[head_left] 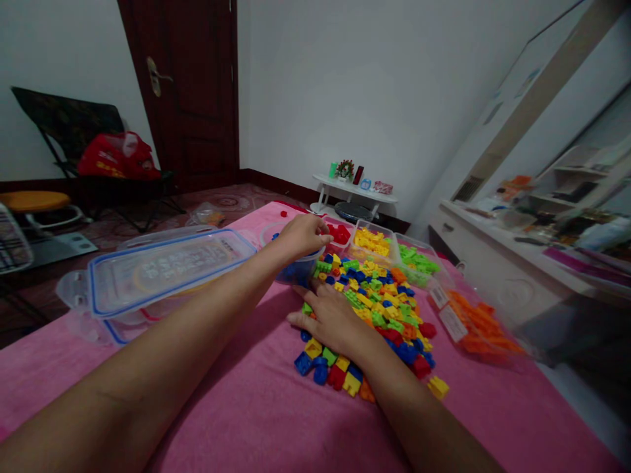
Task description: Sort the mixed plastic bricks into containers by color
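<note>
My left hand (304, 235) reaches over the round tub of blue blocks (298, 268), at the rim of the box of red blocks (339, 234). Its fingers are curled together; whatever they may hold is hidden. My right hand (329, 316) lies palm down on the left side of a mixed pile of toy building blocks (377, 295), thumb and fingers apart. Yellow, blue, green, red and orange blocks make up the pile. Just behind it are a box of yellow blocks (372, 242) and a box of green blocks (417, 261).
A clear bag of orange blocks (486, 328) lies to the right. Lidded plastic containers (172, 266) sit at the left on the pink cloth (236, 407). One red block (283, 213) lies near the far edge. A white side table (352, 188) stands by the wall.
</note>
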A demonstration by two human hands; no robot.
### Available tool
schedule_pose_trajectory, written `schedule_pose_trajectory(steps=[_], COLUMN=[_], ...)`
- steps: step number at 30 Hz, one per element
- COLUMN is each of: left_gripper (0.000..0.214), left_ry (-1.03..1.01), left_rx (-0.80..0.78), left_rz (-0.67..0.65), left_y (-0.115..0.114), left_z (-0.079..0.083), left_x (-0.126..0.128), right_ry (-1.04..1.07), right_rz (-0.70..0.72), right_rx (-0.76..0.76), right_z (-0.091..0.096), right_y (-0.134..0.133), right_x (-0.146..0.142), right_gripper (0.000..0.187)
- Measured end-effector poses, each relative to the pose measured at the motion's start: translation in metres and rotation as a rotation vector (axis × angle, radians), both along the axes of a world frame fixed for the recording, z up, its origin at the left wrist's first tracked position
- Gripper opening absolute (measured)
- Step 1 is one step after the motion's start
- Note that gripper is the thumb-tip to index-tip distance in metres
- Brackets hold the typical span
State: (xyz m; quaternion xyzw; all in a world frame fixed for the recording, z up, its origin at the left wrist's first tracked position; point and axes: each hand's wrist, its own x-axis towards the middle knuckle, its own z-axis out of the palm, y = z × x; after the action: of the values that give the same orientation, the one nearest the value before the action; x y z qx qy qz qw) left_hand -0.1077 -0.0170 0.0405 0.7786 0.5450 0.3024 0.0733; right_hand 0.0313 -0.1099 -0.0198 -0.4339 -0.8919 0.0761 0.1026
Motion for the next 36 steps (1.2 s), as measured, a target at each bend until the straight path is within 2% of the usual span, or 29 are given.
schedule_pose_trajectory(steps=[4, 8, 12, 16, 19, 22, 25, 27, 29, 33, 36], left_gripper=[0.029, 0.026, 0.028, 0.037, 0.041, 0.035, 0.027, 0.027, 0.027, 0.024, 0.026], left_ry=[-0.006, -0.050, -0.178, -0.335, -0.510, -0.729, -0.843, -0.792, -0.638, -0.174, 0.054], left_rx=[-0.007, -0.026, -0.054, -0.181, -0.335, -0.504, -0.587, -0.561, -0.447, -0.082, -0.001], left_rz=[-0.032, -0.076, -0.260, -0.504, -0.578, -0.612, -0.576, -0.512, -0.399, -0.094, -0.019], left_y=[-0.003, -0.003, -0.009, -0.023, -0.033, -0.033, -0.027, -0.022, -0.018, -0.011, -0.007], left_z=[-0.001, -0.002, 0.001, 0.004, 0.005, 0.003, 0.002, 0.003, 0.006, 0.013, 0.011], left_x=[0.004, 0.004, 0.013, 0.028, 0.034, 0.035, 0.034, 0.032, 0.026, 0.006, -0.007], right_ry=[-0.028, -0.091, -0.003, 0.198, 0.346, 0.390, 0.392, 0.385, 0.388, 0.458, 0.462], right_rz=[-0.039, -0.076, -0.158, -0.165, -0.107, -0.062, -0.035, -0.025, -0.041, -0.098, -0.112], right_rx=[0.059, 0.049, 0.085, 0.219, 0.337, 0.392, 0.398, 0.388, 0.386, 0.378, 0.320], right_z=[0.002, 0.019, 0.043, 0.059, 0.061, 0.058, 0.054, 0.053, 0.053, 0.049, 0.040], right_y=[0.002, 0.006, 0.015, 0.019, 0.018, 0.018, 0.019, 0.020, 0.020, 0.028, 0.043], right_x=[-0.001, 0.018, 0.049, 0.062, 0.059, 0.054, 0.051, 0.051, 0.053, 0.058, 0.054], right_gripper=[0.052, 0.042, 0.029, 0.024, 0.027, 0.024, 0.023, 0.024, 0.025, 0.021, 0.019])
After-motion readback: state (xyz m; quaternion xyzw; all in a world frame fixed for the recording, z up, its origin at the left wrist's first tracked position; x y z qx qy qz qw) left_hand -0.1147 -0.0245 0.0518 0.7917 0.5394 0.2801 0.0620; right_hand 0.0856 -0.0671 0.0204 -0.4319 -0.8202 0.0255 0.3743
